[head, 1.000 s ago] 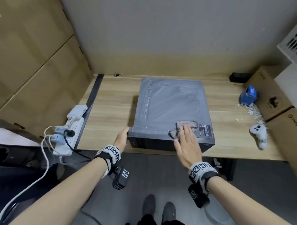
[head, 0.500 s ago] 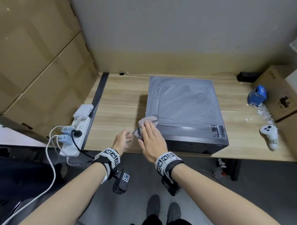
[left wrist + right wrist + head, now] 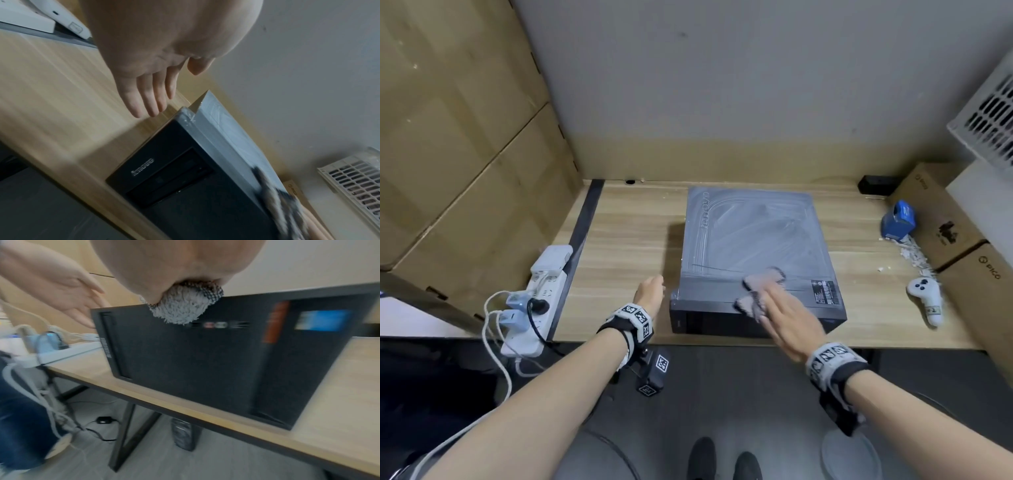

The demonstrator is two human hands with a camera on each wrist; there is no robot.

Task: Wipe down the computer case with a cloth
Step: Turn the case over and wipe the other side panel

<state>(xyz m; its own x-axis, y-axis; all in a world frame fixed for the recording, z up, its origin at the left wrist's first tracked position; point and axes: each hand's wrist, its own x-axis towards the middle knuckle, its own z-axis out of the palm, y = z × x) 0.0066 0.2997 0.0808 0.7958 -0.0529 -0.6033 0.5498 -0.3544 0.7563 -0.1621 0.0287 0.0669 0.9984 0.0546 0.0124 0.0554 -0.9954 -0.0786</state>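
The computer case (image 3: 753,236) lies flat on the wooden desk (image 3: 619,240), its grey top streaked and its black front (image 3: 205,361) towards me. A grey fluffy cloth (image 3: 760,284) sits on the top near the front edge. My right hand (image 3: 784,308) presses flat on it with straight fingers. The right wrist view shows the cloth (image 3: 185,305) bunched under my palm at that edge. My left hand (image 3: 650,293) hangs open just left of the front left corner, fingers (image 3: 148,100) spread above the desk, holding nothing. The left wrist view is blurred; there the case (image 3: 185,170) and cloth (image 3: 283,199) show.
A white power strip (image 3: 544,291) with plugs and cables hangs at the desk's left edge. At the right lie a white controller (image 3: 926,294), a blue box (image 3: 899,221), paper scraps and cardboard boxes (image 3: 945,219). Cardboard panels (image 3: 465,154) wall the left side.
My right hand slid the cloth from the case's front left corner to the right along the front edge. My left hand, on that corner a second ago, stays off it.
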